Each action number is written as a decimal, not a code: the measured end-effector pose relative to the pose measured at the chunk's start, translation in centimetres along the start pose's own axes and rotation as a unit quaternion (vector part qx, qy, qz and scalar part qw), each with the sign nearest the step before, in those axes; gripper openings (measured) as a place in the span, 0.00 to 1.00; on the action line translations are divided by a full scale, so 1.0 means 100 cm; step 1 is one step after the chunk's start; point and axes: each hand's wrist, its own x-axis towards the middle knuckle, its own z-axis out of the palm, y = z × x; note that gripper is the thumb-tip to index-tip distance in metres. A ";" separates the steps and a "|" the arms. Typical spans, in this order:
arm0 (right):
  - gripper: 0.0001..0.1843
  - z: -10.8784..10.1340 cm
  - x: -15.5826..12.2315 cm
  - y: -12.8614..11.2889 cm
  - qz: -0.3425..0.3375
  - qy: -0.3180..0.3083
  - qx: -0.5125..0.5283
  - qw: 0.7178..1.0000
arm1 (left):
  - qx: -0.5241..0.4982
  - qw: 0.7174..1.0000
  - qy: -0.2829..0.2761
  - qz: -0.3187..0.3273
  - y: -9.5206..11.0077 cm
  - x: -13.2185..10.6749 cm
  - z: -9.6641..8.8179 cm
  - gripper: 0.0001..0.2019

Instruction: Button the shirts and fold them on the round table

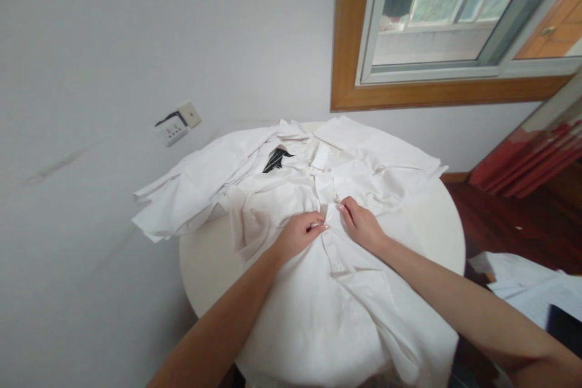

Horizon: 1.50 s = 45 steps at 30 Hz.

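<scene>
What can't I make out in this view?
In the head view:
Shirt inside each grip: hidden by left hand and right hand.
Table, near rim: the shirt covers it.
Papers: cut off by the right edge; print too small.
Striped patch: white folds partly cover it.

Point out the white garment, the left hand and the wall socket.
White garment (313, 297): head view, on its smooth near part.
Left hand (297, 234): head view, on its back.
Wall socket (171, 129): head view, on its white faceplate.
</scene>
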 end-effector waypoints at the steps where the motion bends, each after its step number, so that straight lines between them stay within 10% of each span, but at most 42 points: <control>1: 0.13 0.000 0.000 0.000 -0.001 -0.006 -0.002 1.000 | 0.010 1.000 0.007 0.003 0.000 0.000 0.001 0.11; 22: 0.14 -0.002 -0.002 0.005 -0.035 -0.009 0.023 0.999 | 0.053 0.995 0.060 0.059 0.000 -0.003 0.004 0.12; 34: 0.17 -0.014 -0.012 0.018 -0.177 -0.077 0.031 0.981 | 0.023 0.998 0.054 0.018 0.000 -0.005 0.004 0.11; 45: 0.18 -0.019 -0.009 0.023 -0.106 -0.103 0.126 0.981 | -0.005 0.998 0.052 0.020 0.006 -0.006 0.004 0.13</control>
